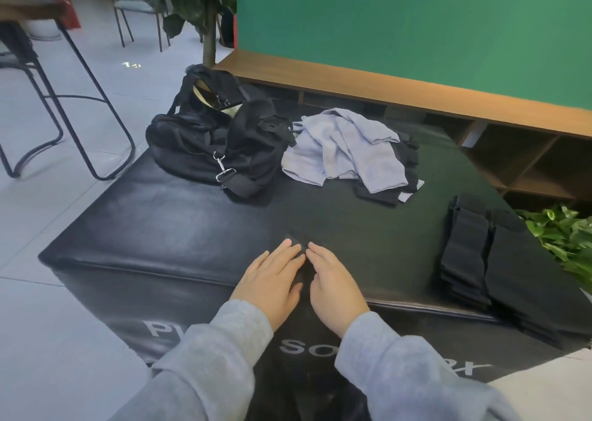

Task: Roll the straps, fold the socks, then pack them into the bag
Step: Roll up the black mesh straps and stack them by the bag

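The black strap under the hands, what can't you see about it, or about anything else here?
Head view:
- Black strap: mostly covered by the left hand and right hand; rolled or flat, cannot tell.
- Black duffel bag: inside too dark.
- Black items under the light blue towel: hidden.
- White lettering on the black padded box: blocked by grey sleeves.
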The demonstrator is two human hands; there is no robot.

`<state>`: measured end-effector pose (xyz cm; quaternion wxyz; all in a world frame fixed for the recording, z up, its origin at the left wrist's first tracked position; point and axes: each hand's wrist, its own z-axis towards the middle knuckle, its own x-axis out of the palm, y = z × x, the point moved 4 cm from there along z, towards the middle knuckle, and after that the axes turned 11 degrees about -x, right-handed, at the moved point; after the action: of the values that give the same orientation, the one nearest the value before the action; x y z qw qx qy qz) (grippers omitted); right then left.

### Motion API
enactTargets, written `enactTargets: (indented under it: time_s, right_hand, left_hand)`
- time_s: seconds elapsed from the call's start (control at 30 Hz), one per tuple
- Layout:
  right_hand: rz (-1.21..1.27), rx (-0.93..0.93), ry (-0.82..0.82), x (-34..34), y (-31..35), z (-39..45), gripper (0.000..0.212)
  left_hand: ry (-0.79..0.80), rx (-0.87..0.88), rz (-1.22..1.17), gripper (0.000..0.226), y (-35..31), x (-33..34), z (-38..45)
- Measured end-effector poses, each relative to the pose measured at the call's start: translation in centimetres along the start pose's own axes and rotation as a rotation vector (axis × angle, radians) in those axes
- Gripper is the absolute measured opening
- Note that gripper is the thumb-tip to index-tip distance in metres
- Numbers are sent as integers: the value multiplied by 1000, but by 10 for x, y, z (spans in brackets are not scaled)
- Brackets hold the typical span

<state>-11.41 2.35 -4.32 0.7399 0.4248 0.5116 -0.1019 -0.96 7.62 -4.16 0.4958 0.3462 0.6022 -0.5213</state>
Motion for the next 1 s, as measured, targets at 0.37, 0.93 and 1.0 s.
enactTargets:
  time_s: [0.37, 0.93, 1.0]
  right_hand:
    - [-147, -182, 234, 15, 28, 43, 49]
    - [-357, -230, 235, 18, 17, 47, 53]
    - [-323, -237, 242, 17, 16, 47, 53]
  left_hand:
    - [-36, -175, 65, 56, 68, -14, 4]
    - [26, -485, 114, 60, 137, -42, 38]
    - [13, -485, 109, 60, 136, -44, 39]
